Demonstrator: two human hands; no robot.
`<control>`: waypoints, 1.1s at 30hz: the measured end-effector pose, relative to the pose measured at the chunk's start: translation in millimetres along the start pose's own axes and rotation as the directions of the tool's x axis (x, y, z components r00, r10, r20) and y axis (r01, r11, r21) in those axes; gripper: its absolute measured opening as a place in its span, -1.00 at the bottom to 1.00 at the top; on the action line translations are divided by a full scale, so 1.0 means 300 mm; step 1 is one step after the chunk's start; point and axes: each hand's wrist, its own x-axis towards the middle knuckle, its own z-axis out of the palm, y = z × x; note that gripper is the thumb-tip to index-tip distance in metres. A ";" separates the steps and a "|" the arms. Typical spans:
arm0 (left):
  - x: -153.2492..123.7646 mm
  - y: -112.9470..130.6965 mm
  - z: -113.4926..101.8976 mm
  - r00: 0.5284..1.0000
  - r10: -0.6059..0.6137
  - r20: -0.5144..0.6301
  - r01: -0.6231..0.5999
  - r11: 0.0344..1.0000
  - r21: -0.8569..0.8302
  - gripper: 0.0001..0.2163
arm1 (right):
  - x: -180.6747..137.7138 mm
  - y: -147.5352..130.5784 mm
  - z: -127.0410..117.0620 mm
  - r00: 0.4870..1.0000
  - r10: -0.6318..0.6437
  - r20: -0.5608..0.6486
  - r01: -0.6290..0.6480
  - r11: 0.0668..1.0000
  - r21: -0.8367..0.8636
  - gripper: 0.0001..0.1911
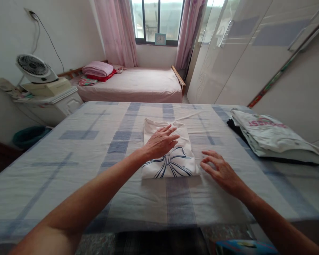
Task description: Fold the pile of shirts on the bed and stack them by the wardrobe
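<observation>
A folded white shirt (175, 161) with a dark blue bow print lies in the middle of a bed covered by a blue-and-white checked sheet (95, 141). My left hand (161, 141) rests flat on top of the shirt, fingers stretched out. My right hand (222, 171) lies on the sheet just to the right of the shirt's lower right corner, fingers apart and slightly curled, holding nothing.
A stack of folded clothes (271, 136), white on top with red lettering, sits at the bed's right edge by the wardrobe (228, 53). A white fan (35, 69) stands on a cabinet at left. A pink bed (138, 85) lies beyond.
</observation>
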 end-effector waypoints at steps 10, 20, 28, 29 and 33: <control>0.104 -0.011 0.125 0.962 -0.234 0.141 0.237 0.971 -0.004 -0.56 | -0.079 -0.036 0.101 0.985 -0.013 -0.173 0.015 1.000 0.006 -0.81; 0.092 -0.040 0.167 0.939 -0.331 0.092 0.333 0.943 -0.008 -0.52 | -0.113 -0.036 0.107 0.984 -0.035 -0.175 0.028 0.999 -0.042 -0.82; -0.068 0.017 0.020 0.949 -0.304 0.077 0.305 0.952 0.004 -0.53 | 0.042 -0.105 -0.009 0.974 -0.205 -0.102 0.197 0.977 -0.079 -0.49; -0.105 0.031 0.014 0.945 -0.314 0.086 0.315 0.949 0.010 -0.51 | 0.089 -0.120 -0.004 0.964 -0.256 -0.074 0.247 0.962 -0.114 -0.46; -0.222 0.056 0.046 0.902 -0.405 0.147 0.401 0.914 0.058 -0.37 | 0.304 -0.131 0.086 0.953 -0.303 0.007 0.294 0.920 -0.259 -0.39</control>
